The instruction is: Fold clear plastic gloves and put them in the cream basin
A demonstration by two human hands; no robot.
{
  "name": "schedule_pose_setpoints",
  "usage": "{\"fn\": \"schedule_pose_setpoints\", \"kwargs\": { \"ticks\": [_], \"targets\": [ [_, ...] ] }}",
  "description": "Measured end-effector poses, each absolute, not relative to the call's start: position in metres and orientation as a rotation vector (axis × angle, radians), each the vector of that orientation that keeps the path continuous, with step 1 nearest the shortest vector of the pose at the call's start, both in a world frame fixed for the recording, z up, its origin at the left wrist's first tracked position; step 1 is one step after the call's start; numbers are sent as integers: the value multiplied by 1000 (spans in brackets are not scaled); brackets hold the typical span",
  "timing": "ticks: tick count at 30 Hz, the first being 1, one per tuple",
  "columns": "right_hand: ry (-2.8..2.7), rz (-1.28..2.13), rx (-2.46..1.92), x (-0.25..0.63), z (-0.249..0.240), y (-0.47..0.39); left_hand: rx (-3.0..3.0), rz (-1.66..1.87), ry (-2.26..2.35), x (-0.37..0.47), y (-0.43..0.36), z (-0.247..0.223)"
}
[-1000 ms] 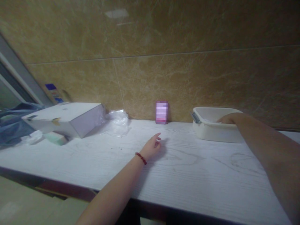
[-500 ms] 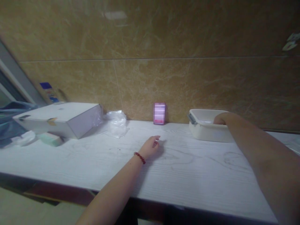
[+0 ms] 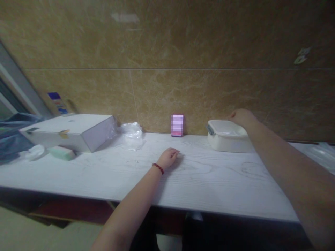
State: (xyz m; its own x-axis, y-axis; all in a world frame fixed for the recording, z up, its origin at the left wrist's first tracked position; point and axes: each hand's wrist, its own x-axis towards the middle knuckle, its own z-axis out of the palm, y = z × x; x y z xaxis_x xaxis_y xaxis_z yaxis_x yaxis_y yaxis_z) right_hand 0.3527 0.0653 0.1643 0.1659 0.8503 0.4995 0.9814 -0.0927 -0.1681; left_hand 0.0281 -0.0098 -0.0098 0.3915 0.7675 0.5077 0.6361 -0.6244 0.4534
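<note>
My left hand [image 3: 169,158], with a red beaded bracelet [image 3: 158,168] on the wrist, is low over the middle of the white table [image 3: 204,188]. Its fingers are curled and pressed together; anything between them is too small or hidden to name. My right hand [image 3: 244,118] is raised above the back right rim of a cream plastic box [image 3: 230,143] with a grey side clip [image 3: 210,129]. Those fingers are closed too, and I cannot make out what is in them. Inside the box some clear plastic shows.
A phone-like device [image 3: 177,125] with a blurred screen leans on the tiled wall. Toward the left are a white carton [image 3: 68,130], crumpled clear plastic [image 3: 132,136] and a pale green block [image 3: 62,152]. More clear plastic [image 3: 321,153] lies at the far right.
My right hand has come up out of the cream box to above its rim. The fingers of my left hand have drawn together over the same spot. The view has shifted slightly.
</note>
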Motion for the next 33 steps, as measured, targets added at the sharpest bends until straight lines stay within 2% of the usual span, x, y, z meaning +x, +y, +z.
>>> {"fn": "schedule_pose_setpoints", "kwargs": {
  "ticks": [4,9,15,20,24,27,33],
  "targets": [
    [-1754,-225,-1812,298,134,23,2380,1095,1423,22,-10,-9],
    [-1806,102,-1610,232,59,2,2225,1176,1616,7,-8,-3],
    [-1776,202,-1491,204,2,5,2205,1087,1717,-17,1,20],
    [-1773,221,-1377,210,-12,4,2218,858,2115,-66,20,26],
    [-1751,253,-1386,214,-13,3,2070,820,2332,-114,27,12],
    [-1745,286,-1416,213,-13,2,1968,630,2512,-136,26,-2],
    [-1748,335,-1452,211,-11,0,1836,551,2446,-152,30,-15]
  ]
}}
